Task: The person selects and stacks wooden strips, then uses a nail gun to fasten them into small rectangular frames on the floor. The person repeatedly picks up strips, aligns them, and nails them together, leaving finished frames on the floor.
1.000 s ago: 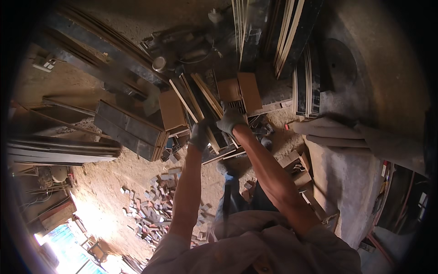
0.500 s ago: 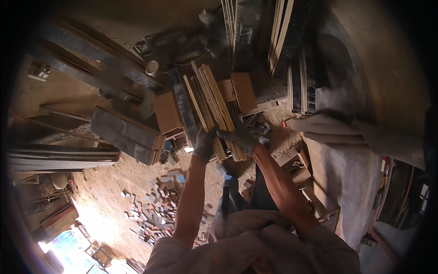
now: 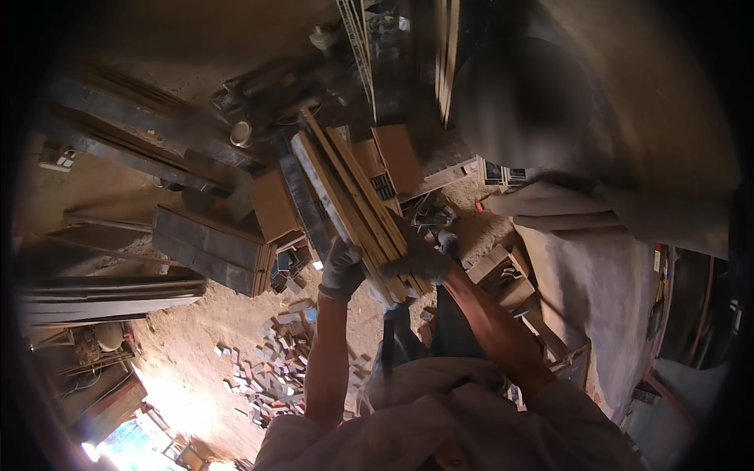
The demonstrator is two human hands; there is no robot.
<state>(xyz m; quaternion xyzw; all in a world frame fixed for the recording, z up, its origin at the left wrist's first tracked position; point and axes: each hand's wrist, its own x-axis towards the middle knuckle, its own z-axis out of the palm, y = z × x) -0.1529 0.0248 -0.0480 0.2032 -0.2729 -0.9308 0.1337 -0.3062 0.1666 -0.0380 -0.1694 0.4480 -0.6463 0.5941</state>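
Observation:
A bundle of long wooden strips (image 3: pixel 355 200) lies slantwise between my two hands, its far ends toward the top left. My left hand (image 3: pixel 342 269), in a dark grey glove, is closed against the bundle's left side near its lower end. My right hand (image 3: pixel 424 257), gloved alike, grips the right side, fingers across the strips. The outermost strip on the left shows a pale, whitish face. Beyond the bundle stands an open cardboard box (image 3: pixel 398 157), and another brown carton (image 3: pixel 274 206) is to the left. Palms and some fingertips are hidden.
Small wood offcuts (image 3: pixel 271 365) lie heaped on the dusty floor at the lower left. A stack of dark-faced boards (image 3: pixel 206 245) is at the left, with long planks (image 3: pixel 118 294) farther out. Upright boards (image 3: pixel 446 63) stand at the back. Cartons with scraps (image 3: pixel 503 275) line the right side.
The strips have drawn closer together and the bundle has turned, showing a pale face on its left. Both hands sit slightly lower in the view, still holding it. The surroundings have shifted slightly.

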